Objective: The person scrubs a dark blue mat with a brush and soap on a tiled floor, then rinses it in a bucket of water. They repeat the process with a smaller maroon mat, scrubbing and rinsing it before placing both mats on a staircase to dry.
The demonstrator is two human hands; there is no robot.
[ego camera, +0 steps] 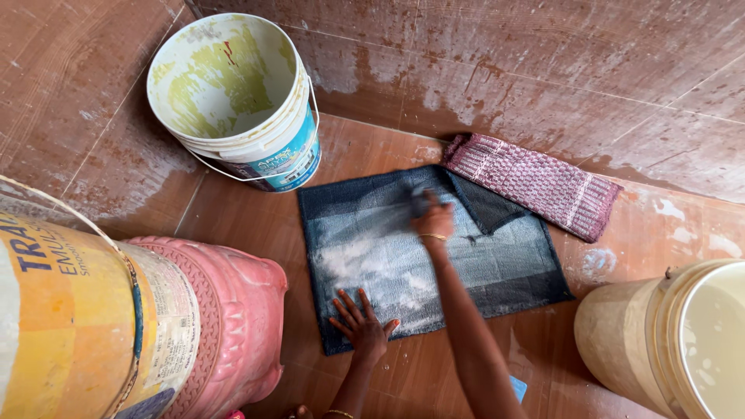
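Mat: a dark blue mat (434,256) lies flat on the wet brown floor (256,217), patched with white soap foam; its corner at 1 o'clock is folded over.
Right hand: the right hand (433,221) is closed around a scrubbing brush (419,200), blurred, near the mat's upper middle.
Left hand: the left hand (363,327) is flat with fingers spread, pressing the mat's near edge at 7 o'clock.
Doing it well: I judge short, firm strokes work best, with the flat hand pinning the mat so it cannot slide, and the folded corner opened out so foam reaches it.
Around: a white bucket (244,97) stands at 11 o'clock, a maroon woven mat (535,184) touches the blue one at 1 o'clock, a cream bucket (675,341) sits at 4 o'clock, and a pink stool (229,318) carrying a yellow tub (70,326) at 9 o'clock.
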